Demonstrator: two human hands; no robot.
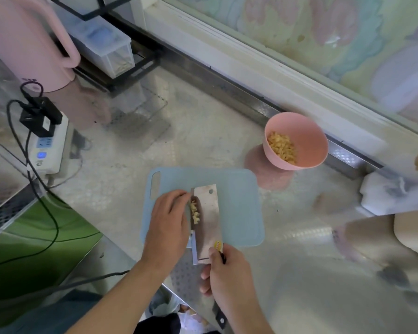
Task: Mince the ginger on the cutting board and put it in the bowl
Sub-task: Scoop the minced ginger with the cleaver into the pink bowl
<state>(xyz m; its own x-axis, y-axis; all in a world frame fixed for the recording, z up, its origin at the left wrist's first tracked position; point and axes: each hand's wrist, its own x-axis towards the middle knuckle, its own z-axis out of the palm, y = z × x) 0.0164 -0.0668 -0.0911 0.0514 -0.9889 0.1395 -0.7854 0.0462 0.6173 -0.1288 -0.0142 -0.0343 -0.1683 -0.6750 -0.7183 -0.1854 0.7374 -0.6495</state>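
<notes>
A light blue cutting board (239, 208) lies on the steel counter. My right hand (227, 273) grips the handle of a cleaver (209, 222), whose flat blade lies over the board. A small pile of minced ginger (195, 212) sits on the blade's left edge. My left hand (168, 225) rests beside the blade, its fingers against the ginger at that edge. A pink bowl (307, 133) stands beyond the board to the right, tilted toward me, with minced ginger (281, 147) inside.
A power strip (50, 145) with a black plug and cables lies at the left. A pink kettle (27, 42) and a clear container on a black rack stand at the back left. White cloth (381, 191) and a beige object sit at the right edge.
</notes>
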